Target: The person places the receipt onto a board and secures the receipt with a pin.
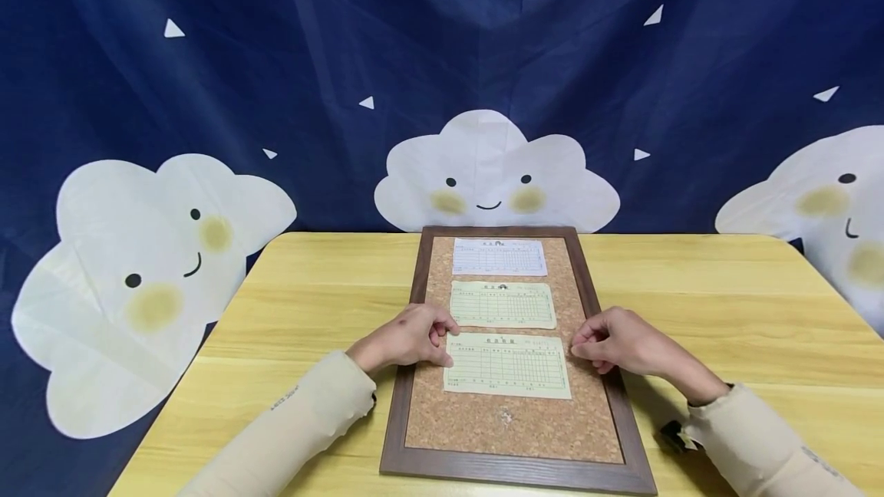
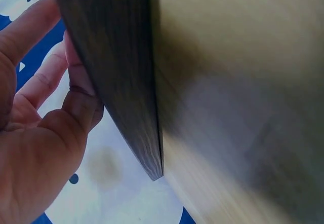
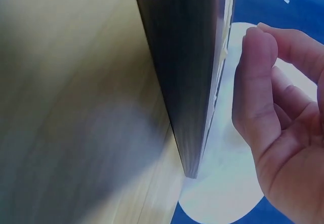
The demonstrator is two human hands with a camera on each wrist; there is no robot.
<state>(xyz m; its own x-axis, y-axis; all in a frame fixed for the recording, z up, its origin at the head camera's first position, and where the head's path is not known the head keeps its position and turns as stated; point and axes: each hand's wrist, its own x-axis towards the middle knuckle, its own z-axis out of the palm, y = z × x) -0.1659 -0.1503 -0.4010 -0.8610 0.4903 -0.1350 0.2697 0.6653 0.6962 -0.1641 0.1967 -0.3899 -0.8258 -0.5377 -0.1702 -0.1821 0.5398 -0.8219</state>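
Observation:
Three printed form slips lie one below another on a cork board (image 1: 449, 420) with a dark wooden frame. The lowest, a pale green slip (image 1: 507, 366), is between the two hands. My left hand (image 1: 417, 334) reaches over the frame's left side, thumb and index fingertips at the slip's left edge, spread apart. Just off the slip's right edge is my right hand (image 1: 618, 340), over the cork and frame. Its thumb and index fingertips (image 3: 258, 41) come together; whether something small is between them cannot be seen.
Above lie another green slip (image 1: 503, 305) and a whitish slip (image 1: 499, 258), each with a small dark mark at its top. A shiny patch (image 1: 506, 416) shows on the cork below. The board rests on a wooden table (image 1: 297, 290) before a blue cloud-print curtain (image 1: 331, 37).

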